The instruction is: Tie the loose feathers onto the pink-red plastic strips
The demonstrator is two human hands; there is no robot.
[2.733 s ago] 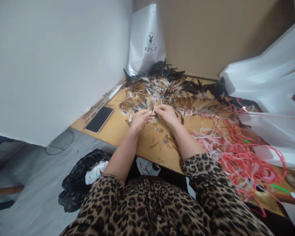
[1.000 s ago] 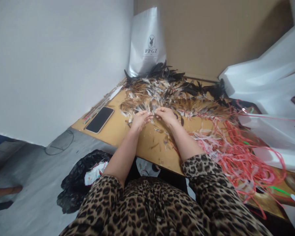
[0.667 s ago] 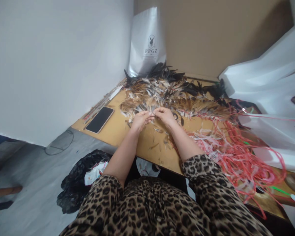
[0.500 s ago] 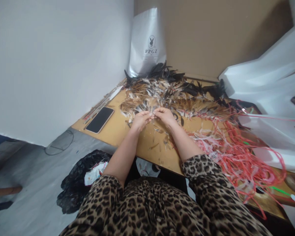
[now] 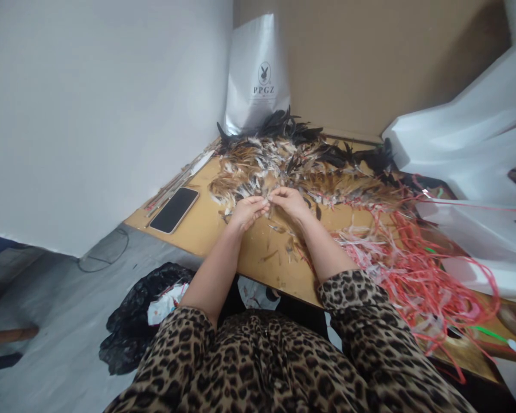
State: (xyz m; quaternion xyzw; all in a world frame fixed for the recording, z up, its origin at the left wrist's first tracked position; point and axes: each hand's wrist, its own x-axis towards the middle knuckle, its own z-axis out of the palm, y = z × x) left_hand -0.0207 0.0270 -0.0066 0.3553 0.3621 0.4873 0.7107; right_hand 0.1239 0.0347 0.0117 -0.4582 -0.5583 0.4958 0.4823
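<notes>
Over the table, my left hand [image 5: 248,211] and my right hand [image 5: 290,204] meet fingertip to fingertip, both closed in a pinch. Between them is a small brown-and-white feather [image 5: 269,184], its tip rising just past my fingers; its lower end is hidden by them. Right behind my hands spreads a wide heap of brown, white and black feathers [image 5: 258,155]. Small loose feather bits [image 5: 279,250] lie on the tabletop below my right wrist.
A phone [image 5: 175,210] lies at the table's [image 5: 215,238] left edge. Tangled red and pink ribbon strips [image 5: 417,275] cover the right side. A white printed bag [image 5: 258,74] stands at the back, with white bags [image 5: 464,137] at right. A black plastic bag [image 5: 126,327] sits on the floor.
My fingers have shifted very slightly while pinched together at the same spot. The surrounding things have stayed in place.
</notes>
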